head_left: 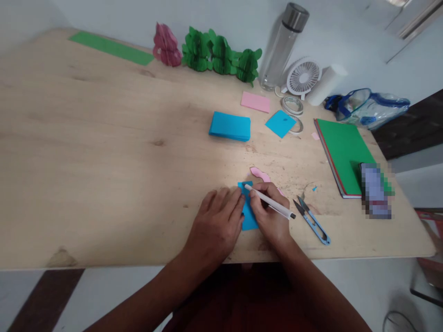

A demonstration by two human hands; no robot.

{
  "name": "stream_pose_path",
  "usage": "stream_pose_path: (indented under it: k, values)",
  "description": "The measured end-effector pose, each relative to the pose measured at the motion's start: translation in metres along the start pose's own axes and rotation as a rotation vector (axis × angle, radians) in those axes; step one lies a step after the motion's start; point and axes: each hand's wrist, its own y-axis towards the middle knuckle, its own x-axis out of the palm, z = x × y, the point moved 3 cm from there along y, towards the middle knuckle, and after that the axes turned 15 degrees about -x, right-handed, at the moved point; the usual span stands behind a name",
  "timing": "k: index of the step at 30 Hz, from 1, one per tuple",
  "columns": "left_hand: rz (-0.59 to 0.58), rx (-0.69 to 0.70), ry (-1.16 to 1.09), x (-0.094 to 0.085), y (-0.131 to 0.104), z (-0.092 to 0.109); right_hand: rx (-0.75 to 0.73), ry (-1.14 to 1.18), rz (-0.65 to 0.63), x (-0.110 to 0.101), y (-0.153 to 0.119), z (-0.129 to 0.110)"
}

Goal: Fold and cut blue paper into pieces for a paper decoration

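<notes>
My right hand [270, 210] is closed around a white pen [273, 203], its tip touching the upper part of a small blue paper [248, 219]. My left hand [221, 219] lies flat over the left edge of that paper, fingers stretched forward. Both hands hide much of the sheet. Just beyond my right hand lies a wavy pink paper strip [259, 174], partly covered by the fingers. To the right of that hand, blue-handled thread snips [313, 221] rest on the table with their blades apart.
Farther back are a blue paper stack [229, 126], a blue square [280, 123], pink paper [255, 102] and tape rolls [292, 105]. Folded paper shapes [221, 55], a bottle [282, 50] and a fan [303, 77] line the wall. A green pad [346, 152] lies right.
</notes>
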Motion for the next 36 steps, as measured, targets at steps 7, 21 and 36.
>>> stream_pose_path:
  k: [7, 21, 36]
  values:
    - [-0.004, 0.008, -0.038, -0.001, -0.001, -0.001, -0.011, 0.040, 0.011, 0.001, -0.001, 0.003]
    - [-0.052, -0.004, -0.021, -0.003, -0.017, 0.011, -0.027, 0.012, 0.011, -0.001, 0.001, 0.000]
    - [-0.055, 0.006, -0.030, -0.003, -0.018, 0.011, -0.045, -0.045, 0.004, -0.002, 0.001, 0.001]
